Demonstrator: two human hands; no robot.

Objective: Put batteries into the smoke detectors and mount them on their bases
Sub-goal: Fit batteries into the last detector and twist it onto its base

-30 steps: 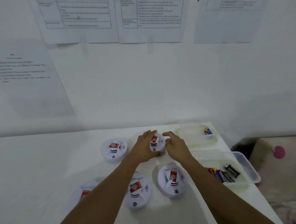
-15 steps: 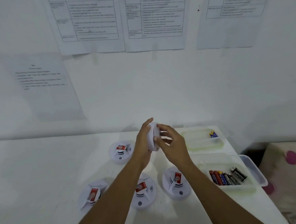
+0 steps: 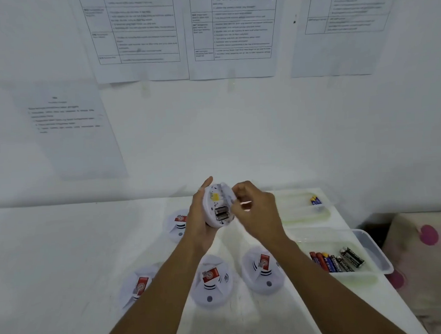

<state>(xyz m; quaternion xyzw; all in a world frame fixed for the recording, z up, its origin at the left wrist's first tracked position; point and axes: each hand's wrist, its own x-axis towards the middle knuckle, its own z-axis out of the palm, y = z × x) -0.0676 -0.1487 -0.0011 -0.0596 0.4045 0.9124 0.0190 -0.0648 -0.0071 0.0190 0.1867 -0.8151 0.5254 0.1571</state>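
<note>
My left hand [image 3: 200,220] holds a white smoke detector [image 3: 217,205] up above the table, its back turned to me. The open back shows a yellow label and two batteries in the compartment. My right hand [image 3: 255,211] touches the detector's right rim, fingers curled and blurred; whether it holds a separate base I cannot tell. Several more white detectors with red stickers lie face up on the table: one at the back [image 3: 177,224], one at front left [image 3: 138,286], one in the middle [image 3: 211,279] and one at front right [image 3: 263,269].
A clear tray [image 3: 371,245] at the right holds several loose batteries [image 3: 336,260]. Behind it a second clear tray [image 3: 301,213] holds a blue-and-yellow battery [image 3: 315,200]. The white table [image 3: 52,252] ends at its right edge beside a patterned cloth [image 3: 428,258]. Papers hang on the wall.
Both hands lifted the detector off the table and turned it over, so its back with the battery compartment now faces me. The camera view tilted slightly.
</note>
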